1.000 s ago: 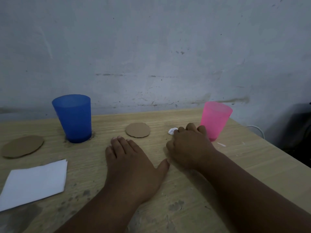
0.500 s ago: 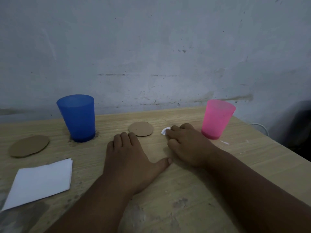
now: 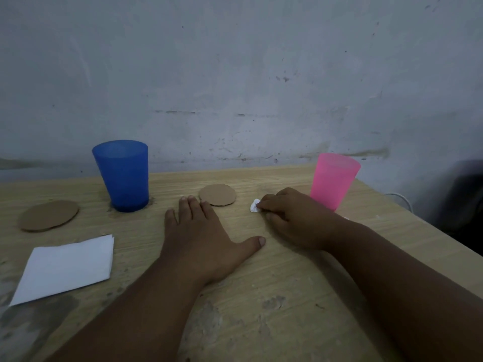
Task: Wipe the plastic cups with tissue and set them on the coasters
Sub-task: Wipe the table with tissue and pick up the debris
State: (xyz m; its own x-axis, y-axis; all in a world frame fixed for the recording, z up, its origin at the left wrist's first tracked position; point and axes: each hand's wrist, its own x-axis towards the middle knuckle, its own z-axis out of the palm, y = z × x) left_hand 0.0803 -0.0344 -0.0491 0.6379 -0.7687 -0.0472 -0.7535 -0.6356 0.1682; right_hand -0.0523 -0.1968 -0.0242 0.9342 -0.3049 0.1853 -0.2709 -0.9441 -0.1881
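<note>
A blue plastic cup (image 3: 122, 176) stands upright on the wooden table (image 3: 261, 296) at the back left. A pink plastic cup (image 3: 333, 180) stands upright at the back right. Two round cardboard coasters lie flat: one coaster (image 3: 49, 215) at the far left, the other coaster (image 3: 217, 195) between the cups. Neither cup is on a coaster. My left hand (image 3: 201, 231) rests flat on the table, fingers straight. My right hand (image 3: 292, 218), just left of the pink cup, pinches a small crumpled white tissue (image 3: 254, 205) against the table.
A folded white tissue sheet (image 3: 66, 267) lies near the table's front left. A grey wall (image 3: 235, 74) rises right behind the table. The table's right edge (image 3: 431, 226) runs diagonally past the pink cup, with a white cable (image 3: 400, 198) beyond it.
My right hand has slid leftward away from the pink cup with the small tissue at its fingertips. My left hand stays flat on the table.
</note>
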